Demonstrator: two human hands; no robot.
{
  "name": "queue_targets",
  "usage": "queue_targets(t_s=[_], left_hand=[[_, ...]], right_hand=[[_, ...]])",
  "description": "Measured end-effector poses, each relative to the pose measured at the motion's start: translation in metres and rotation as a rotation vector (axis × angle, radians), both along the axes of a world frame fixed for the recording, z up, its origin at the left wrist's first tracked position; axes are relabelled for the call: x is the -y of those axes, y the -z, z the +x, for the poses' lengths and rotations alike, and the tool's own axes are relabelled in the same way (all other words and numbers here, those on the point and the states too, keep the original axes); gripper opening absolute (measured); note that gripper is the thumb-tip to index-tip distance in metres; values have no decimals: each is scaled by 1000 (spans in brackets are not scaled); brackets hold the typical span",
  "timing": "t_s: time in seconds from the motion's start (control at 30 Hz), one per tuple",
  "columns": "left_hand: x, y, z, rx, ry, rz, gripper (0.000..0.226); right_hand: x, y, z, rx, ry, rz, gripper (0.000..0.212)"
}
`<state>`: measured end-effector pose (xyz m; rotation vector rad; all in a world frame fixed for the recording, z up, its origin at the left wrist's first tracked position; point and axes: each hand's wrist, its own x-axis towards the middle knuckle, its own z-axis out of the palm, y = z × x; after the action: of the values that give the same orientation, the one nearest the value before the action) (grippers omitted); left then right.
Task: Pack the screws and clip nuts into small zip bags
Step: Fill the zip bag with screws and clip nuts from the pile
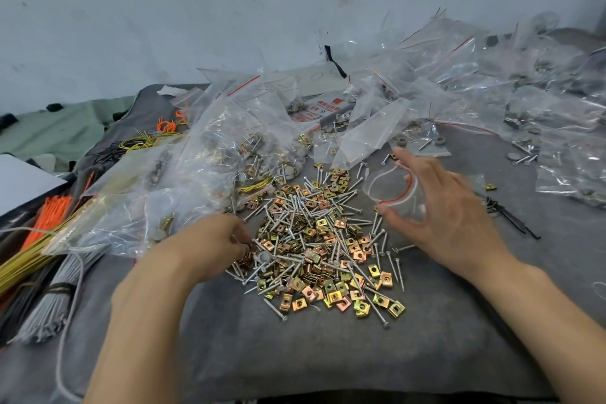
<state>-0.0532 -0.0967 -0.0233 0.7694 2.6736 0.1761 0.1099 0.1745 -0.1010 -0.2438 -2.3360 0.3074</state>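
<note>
We're gathering: left hand (214, 241) pinches screws (296, 207) among the clip nuts (331, 297), right hand (452, 216) holds a zip bag (398, 197) open. Next, we drop them in.

Scuffed pale wall (196, 10), grey cloth-covered table (295, 354)

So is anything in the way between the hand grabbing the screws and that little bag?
Nothing visible. The left hand pinches screws and clip nuts at the pile's left edge; the right hand holds the zip bag, mouth open, just right of the pile. Only the pile lies between them.
</note>
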Motion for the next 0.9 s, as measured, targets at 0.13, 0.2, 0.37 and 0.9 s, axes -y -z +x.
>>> queue_targets(t_s=[0.13,0.2,0.37,0.9], left_hand=[[2,5,-4,-18,-20,38,9],[-1,4,-6,-92,-37,138,12],[-32,-7,-3,-136,-7,629,13],[-142,-8,39,118,354,876,32]], right_hand=[[2,-1,1,17,-11,-4,77],[2,-1,2,31,-15,1,77],[4,-3,1,42,-15,4,77],[-3,-7,-1,-24,-11,-44,78]])
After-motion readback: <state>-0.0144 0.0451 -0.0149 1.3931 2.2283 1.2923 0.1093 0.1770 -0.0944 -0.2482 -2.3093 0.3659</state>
